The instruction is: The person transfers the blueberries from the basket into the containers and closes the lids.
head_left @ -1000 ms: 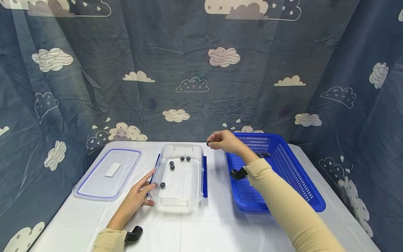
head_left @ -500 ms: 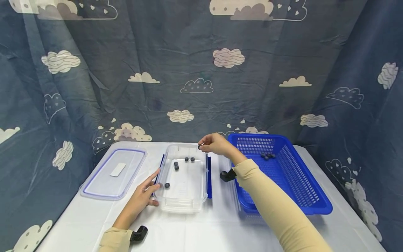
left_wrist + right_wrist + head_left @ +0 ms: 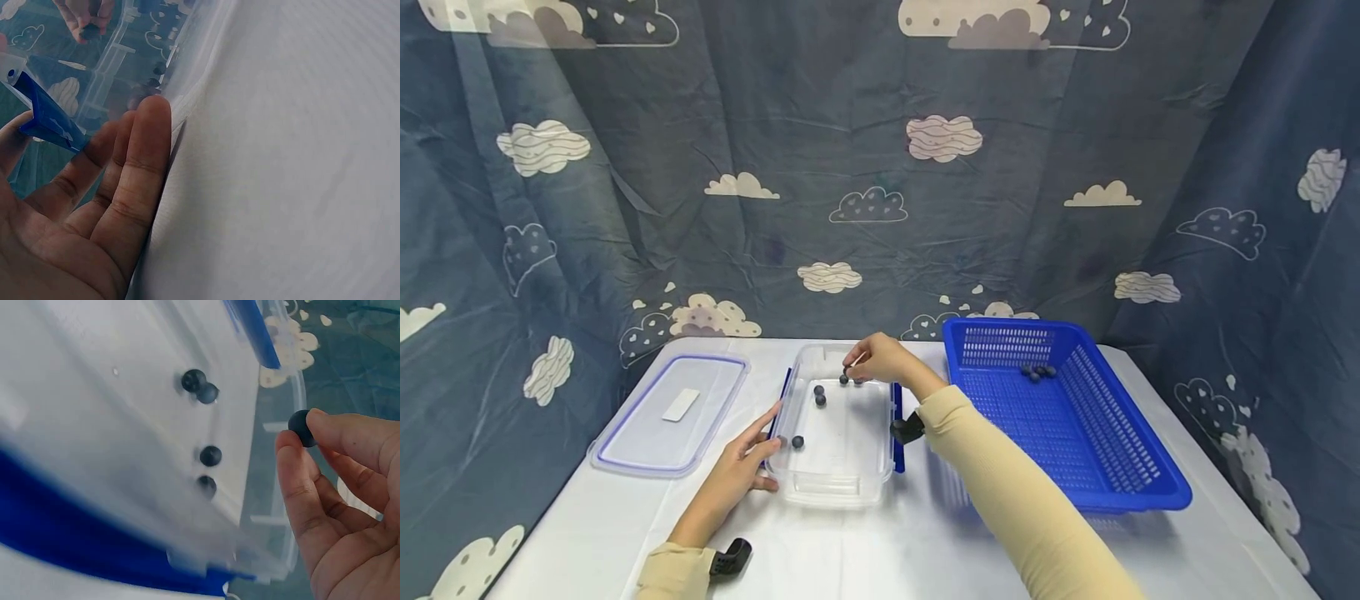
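My right hand [image 3: 880, 360] pinches a dark ball [image 3: 302, 428] over the far end of the clear container [image 3: 835, 479], while my left hand [image 3: 741, 462] rests flat-fingered against its near-left wall.

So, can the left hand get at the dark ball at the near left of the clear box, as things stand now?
Probably yes. The left hand rests on the outside of the clear box right beside that ball. The box is open on top, and its lid lies apart.
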The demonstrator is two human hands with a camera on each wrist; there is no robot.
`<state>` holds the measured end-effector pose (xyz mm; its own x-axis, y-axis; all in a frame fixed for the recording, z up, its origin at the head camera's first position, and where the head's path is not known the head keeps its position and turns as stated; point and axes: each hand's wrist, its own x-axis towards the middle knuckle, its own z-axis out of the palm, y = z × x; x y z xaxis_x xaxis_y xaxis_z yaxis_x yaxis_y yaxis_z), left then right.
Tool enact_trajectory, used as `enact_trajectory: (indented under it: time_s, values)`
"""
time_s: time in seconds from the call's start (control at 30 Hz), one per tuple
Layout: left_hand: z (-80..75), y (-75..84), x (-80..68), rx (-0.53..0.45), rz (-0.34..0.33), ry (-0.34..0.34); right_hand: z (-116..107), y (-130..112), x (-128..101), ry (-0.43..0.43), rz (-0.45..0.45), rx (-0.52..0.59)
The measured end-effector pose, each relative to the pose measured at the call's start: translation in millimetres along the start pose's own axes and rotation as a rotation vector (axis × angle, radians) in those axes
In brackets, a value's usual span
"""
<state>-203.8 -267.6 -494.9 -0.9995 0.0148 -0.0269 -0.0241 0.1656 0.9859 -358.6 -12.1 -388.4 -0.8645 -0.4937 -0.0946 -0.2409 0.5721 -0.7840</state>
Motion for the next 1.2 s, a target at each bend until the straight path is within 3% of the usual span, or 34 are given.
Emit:
enact_trajectory:
  time_s: [0.27, 0.7, 1.2]
  values:
    - [-1.1, 1.3, 0.8, 0.006, 0.006, -0.004, 20, -11, 4, -0.007, 0.029, -0.024]
    - [-1.5, 0.3, 2.2, 0.015, 0.002, 0.0, 41, -13, 6, -0.086, 0.096, -0.059]
    - [-1.2, 0.9, 1.0, 0.009, -0.001, -0.001, 46, -13, 7, -0.099, 0.118, -0.095]
